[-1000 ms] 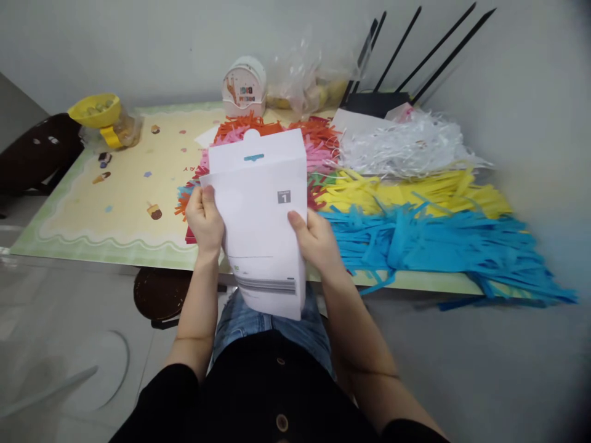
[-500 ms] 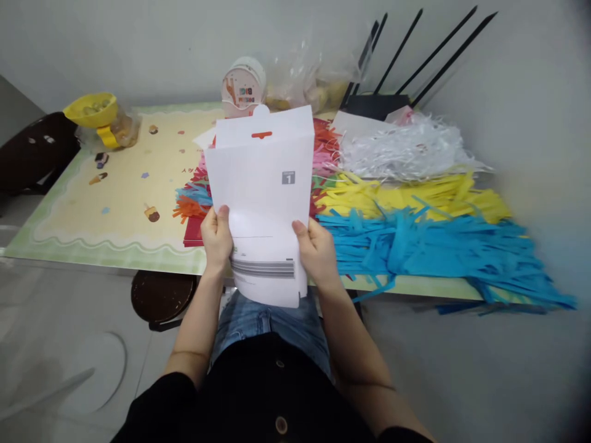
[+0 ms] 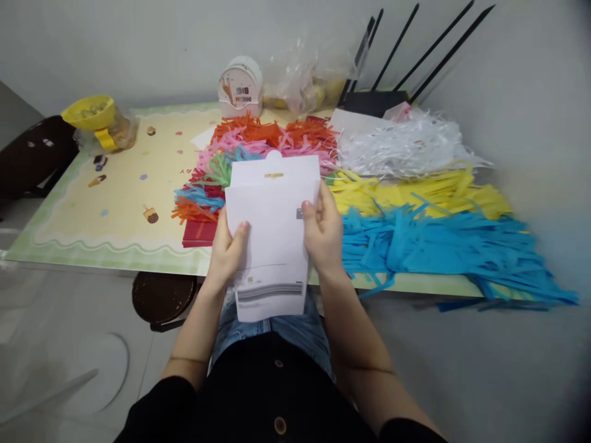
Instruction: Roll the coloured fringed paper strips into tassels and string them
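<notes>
**Two hands pinching a packet**

Left hand [image 3: 228, 249] and right hand [image 3: 324, 232] are clamping the white packet [image 3: 272, 203] by its sides, over the lap at the table [image 3: 129, 184] edge. It's looking light, flat and bendy, so the side edges seem safest.

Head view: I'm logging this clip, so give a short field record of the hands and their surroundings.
held: flat white cardboard package with a hang tab, over the near edge of the cream patterned table
left hand: grips its lower left side
right hand: grips its right edge, higher up
right of hands: blue cut paper strips, yellow cut paper strips behind them
behind package: orange and pink paper strips
</notes>
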Action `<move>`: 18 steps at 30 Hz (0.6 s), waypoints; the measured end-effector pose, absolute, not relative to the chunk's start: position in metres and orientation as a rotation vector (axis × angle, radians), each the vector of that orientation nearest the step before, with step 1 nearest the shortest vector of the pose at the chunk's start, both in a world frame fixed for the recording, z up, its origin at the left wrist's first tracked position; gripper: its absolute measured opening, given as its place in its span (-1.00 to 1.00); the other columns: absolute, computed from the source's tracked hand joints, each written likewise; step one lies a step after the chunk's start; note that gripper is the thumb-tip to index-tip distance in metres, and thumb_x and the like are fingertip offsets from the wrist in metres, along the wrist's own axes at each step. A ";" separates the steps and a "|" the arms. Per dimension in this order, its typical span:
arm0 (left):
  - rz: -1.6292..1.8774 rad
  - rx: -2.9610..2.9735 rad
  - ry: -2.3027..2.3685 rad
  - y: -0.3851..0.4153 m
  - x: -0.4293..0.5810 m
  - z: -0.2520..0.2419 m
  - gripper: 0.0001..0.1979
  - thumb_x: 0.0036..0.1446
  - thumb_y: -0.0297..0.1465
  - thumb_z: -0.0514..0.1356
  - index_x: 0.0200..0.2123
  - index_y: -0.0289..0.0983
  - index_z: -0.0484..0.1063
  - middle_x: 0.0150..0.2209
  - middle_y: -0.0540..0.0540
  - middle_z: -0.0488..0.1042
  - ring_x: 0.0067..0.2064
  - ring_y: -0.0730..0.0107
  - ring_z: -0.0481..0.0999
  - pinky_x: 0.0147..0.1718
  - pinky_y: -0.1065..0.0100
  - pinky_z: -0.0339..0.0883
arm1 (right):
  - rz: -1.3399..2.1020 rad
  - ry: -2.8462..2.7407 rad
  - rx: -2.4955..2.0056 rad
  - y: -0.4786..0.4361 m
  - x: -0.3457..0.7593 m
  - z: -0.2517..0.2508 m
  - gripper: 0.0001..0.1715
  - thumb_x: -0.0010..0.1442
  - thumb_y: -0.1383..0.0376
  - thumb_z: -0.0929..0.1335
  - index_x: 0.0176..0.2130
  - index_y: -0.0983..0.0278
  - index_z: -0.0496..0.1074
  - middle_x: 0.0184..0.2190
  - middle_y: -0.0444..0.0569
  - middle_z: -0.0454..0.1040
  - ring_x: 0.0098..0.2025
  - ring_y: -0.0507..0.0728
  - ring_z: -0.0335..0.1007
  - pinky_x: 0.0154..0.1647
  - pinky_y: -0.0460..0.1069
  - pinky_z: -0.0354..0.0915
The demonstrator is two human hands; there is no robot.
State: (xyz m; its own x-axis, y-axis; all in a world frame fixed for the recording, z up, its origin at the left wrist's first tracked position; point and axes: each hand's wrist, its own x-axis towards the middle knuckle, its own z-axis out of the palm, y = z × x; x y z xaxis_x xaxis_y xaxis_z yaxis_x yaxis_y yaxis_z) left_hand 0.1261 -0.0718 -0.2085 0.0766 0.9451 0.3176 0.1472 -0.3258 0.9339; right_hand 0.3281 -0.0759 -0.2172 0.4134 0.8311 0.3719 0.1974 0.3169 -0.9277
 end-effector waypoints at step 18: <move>1.711 1.048 1.121 -0.073 0.140 -0.192 -0.55 -0.01 -0.08 0.52 -0.25 -0.21 0.45 -0.40 0.02 0.55 -0.37 0.49 0.54 -0.33 0.47 0.42 | 0.618 -0.725 -1.037 -0.097 0.312 -0.217 -0.64 0.17 0.11 0.53 -0.18 0.17 0.36 -0.29 -0.17 0.54 -0.24 0.02 0.53 -0.12 -0.03 0.42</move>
State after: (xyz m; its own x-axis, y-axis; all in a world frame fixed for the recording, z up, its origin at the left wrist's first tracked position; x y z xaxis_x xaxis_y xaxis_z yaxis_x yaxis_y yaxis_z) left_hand 0.1399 -0.0726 -0.1919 -0.3191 0.9262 0.2005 -0.1856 -0.2686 0.9452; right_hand 0.3118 -0.0974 -0.2165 0.6165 0.7508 0.2372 -0.1152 0.3840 -0.9161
